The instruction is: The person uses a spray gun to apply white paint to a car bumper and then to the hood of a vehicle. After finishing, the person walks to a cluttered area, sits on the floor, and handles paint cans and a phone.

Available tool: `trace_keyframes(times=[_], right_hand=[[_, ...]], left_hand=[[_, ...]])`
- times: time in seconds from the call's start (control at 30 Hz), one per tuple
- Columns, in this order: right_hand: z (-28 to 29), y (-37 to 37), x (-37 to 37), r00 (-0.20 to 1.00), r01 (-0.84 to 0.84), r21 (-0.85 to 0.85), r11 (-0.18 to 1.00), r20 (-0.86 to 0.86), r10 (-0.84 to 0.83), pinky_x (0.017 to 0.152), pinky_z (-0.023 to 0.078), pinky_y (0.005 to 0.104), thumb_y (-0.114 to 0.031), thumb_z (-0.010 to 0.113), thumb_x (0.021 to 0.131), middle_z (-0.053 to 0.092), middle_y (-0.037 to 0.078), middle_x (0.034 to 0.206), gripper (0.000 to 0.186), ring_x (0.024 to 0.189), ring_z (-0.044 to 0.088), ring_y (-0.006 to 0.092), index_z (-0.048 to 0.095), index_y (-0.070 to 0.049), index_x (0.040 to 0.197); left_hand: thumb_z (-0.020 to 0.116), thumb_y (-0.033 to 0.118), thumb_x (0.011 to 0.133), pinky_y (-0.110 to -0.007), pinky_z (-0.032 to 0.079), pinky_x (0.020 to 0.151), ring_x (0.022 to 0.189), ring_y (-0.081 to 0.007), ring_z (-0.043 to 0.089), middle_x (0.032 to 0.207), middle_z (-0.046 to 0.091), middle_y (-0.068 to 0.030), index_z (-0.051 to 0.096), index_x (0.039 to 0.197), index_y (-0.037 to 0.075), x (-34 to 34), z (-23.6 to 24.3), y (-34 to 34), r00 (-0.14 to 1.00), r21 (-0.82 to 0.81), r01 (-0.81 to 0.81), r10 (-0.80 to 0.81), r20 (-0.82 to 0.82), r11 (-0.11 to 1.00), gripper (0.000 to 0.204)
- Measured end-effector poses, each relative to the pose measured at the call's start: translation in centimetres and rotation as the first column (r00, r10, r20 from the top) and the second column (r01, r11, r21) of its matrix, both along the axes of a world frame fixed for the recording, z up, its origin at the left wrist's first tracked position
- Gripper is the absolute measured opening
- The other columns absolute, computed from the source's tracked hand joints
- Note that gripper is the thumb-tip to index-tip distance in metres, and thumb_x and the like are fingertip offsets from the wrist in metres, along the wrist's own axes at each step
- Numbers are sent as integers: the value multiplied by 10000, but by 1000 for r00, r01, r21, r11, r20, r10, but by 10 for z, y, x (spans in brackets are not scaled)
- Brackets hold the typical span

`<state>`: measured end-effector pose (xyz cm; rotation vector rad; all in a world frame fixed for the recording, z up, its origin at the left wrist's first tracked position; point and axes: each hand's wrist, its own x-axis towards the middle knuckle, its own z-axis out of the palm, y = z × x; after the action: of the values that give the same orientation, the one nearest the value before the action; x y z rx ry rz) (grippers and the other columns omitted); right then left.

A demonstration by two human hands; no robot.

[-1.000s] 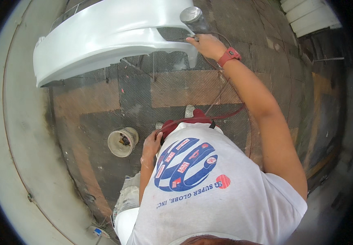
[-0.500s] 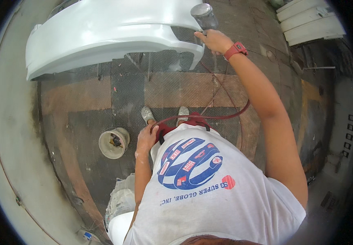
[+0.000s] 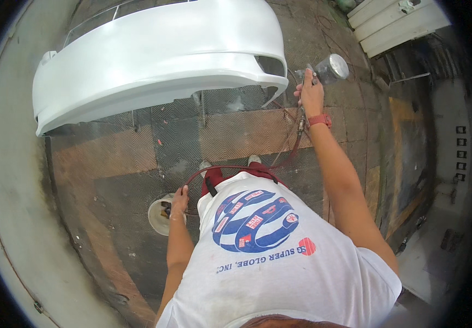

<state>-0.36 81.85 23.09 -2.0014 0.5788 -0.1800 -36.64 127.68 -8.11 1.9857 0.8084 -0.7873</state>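
Spray gun [image 3: 327,70] with a translucent, silver-ended round cup sits in the right grip [image 3: 311,97], whose fingers are wrapped around its handle. It is off the right end of the glossy white, curved car bumper [image 3: 159,60], apart from it, the cup tilted away from it. A red wristwatch [image 3: 320,120] circles the wrist behind this grip. From below the gun, a thin dark-red rubber hose [image 3: 230,167] sags across the wearer's side of the bumper to the left grip [image 3: 179,201], which is curled around it. That grip partly covers a round cream bucket [image 3: 161,225] with dark contents, well apart from the bumper's near edge. Dark ribbed floor matting [image 3: 176,136] with brown sections extends beneath the bumper.
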Motion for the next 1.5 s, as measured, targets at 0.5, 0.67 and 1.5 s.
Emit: trace_keyframes(times=[0.5, 0.67, 1.5], right_hand=[[78, 219, -43, 898, -438, 235, 868, 78, 432, 418, 448, 230, -506, 485, 1164, 630, 14, 726, 555, 564, 622, 88, 683, 11, 1199], [99, 239, -51, 804, -579, 408, 706, 143, 577, 441, 468, 231, -543, 503, 1147, 682, 28, 762, 610, 601, 669, 111, 700, 25, 1249], [98, 103, -1, 901, -365, 214, 906, 326, 285, 578, 585, 278, -556, 534, 1130, 756, 160, 1269, 659, 1052, 750, 167, 635, 28, 1418]], left_hand=[[496, 657, 1105, -407, 548, 751, 844, -227, 698, 956, 735, -113, 695, 1350, 28, -30, -8, 55, 958, -83, -274, 264, -115, 958, 704], [493, 674, 1097, -431, 551, 814, 850, -267, 704, 915, 736, -107, 701, 1306, 25, -36, -8, 53, 948, -80, -288, 272, -166, 954, 713], [440, 667, 1112, -459, 599, 833, 1171, -275, 726, 1363, 699, -176, 533, 1594, 77, 0, 23, -1, 971, -115, -178, 155, -183, 977, 768]])
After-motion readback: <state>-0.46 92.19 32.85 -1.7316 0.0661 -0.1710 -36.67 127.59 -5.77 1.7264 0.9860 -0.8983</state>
